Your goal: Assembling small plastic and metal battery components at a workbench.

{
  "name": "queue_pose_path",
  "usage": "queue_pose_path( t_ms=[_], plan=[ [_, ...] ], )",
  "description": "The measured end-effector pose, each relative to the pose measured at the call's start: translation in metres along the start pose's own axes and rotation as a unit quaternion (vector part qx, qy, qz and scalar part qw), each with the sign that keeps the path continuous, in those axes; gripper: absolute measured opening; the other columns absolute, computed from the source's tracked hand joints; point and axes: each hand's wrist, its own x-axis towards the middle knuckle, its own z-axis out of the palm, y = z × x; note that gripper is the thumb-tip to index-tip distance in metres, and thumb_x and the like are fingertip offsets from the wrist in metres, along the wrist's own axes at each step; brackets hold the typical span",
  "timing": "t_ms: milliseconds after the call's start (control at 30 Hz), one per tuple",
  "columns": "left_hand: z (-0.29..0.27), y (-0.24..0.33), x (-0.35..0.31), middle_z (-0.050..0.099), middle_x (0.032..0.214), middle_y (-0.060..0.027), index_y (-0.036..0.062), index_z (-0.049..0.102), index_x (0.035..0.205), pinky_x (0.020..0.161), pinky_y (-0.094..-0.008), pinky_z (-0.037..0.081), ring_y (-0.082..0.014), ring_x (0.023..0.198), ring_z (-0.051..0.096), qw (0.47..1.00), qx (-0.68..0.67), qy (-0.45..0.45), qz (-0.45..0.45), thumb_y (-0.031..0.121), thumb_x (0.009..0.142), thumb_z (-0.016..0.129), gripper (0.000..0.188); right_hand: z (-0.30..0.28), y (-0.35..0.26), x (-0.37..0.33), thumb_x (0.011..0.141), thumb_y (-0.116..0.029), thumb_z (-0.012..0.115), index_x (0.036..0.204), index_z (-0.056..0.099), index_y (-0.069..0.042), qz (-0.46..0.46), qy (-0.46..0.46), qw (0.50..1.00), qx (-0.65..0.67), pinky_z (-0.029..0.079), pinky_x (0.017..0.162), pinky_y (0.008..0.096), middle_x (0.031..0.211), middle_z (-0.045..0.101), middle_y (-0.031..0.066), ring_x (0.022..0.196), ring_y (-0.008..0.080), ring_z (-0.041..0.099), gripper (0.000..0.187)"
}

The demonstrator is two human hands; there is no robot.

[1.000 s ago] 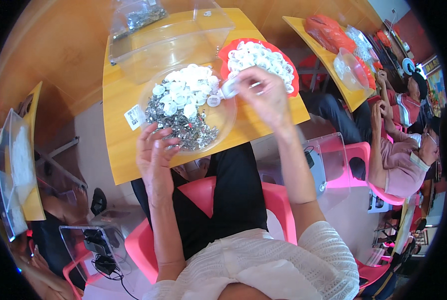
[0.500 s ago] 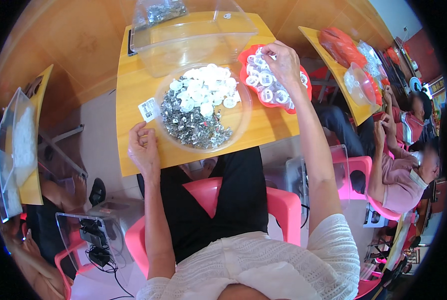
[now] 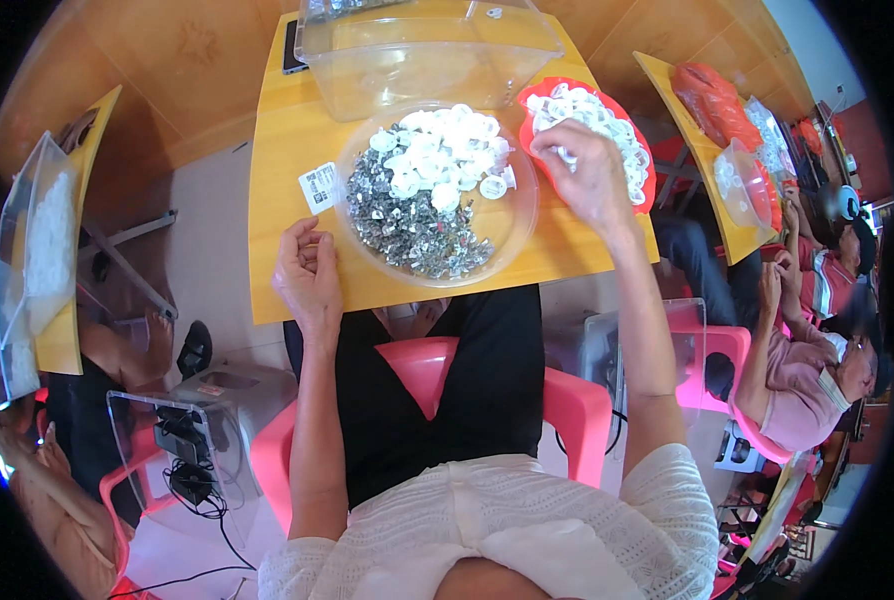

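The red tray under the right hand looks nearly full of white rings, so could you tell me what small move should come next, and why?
Probably the right hand should lift off the red tray and swing back to the clear bowl for another piece. It rests on the tray's white rings, while loose white and metal parts still fill the bowl. The left hand lies idle at the table edge.

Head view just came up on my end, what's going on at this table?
A person sits at a yellow table. The right hand reaches over the red tray of white ring-shaped pieces, fingers down among them; whether its grip is closed on one cannot be told. The left hand rests loosely curled on the table edge, holding nothing visible, beside the clear bowl of white caps and small metal parts. A clear plastic tub stands behind the bowl.
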Motion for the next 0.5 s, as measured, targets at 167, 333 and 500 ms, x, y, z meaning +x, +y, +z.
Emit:
queue_pose_path(
  t_ms=[167, 333, 500],
  plan=[
    [-0.002, -0.003, -0.003, 0.059, 0.076, -0.0054, -0.0014, 0.057, 0.1, 0.057, -0.0211, 0.046, -0.0078, 0.064, 0.056, 1.0, -0.005, 0.0, -0.009, -0.001, 0.082, 0.057, 0.018, 0.03, -0.017, -0.021, 0.07, 0.0, 0.062, 0.082, 0.063, -0.004, -0.037, -0.082, 0.994, -0.065, 0.047, 0.069, 0.0364, 0.079, 0.058, 0.0092, 0.078, 0.0272, 0.058, 0.012],
    [-0.001, -0.007, -0.004, 0.06, 0.076, -0.0056, -0.0018, 0.057, 0.1, 0.058, -0.0216, 0.046, -0.0083, 0.064, 0.056, 1.0, 0.013, -0.006, -0.017, 0.0, 0.082, 0.057, 0.018, 0.059, -0.006, -0.022, 0.065, -0.001, 0.06, 0.075, 0.062, -0.001, -0.069, -0.029, 0.989, -0.129, 0.049, 0.067, 0.0374, 0.083, 0.058, 0.0125, 0.08, 0.0294, 0.059, 0.009],
    [0.001, -0.005, -0.001, 0.06, 0.077, -0.007, -0.0019, 0.057, 0.1, 0.058, -0.0233, 0.048, -0.0111, 0.064, 0.058, 1.0, 0.005, 0.008, -0.001, 0.001, 0.083, 0.056, 0.017, 0.065, 0.001, -0.021, 0.068, -0.003, 0.06, 0.076, 0.061, -0.003, -0.051, -0.038, 0.99, -0.129, 0.049, 0.065, 0.0394, 0.08, 0.058, 0.0116, 0.079, 0.0294, 0.059, 0.009]
  ],
)
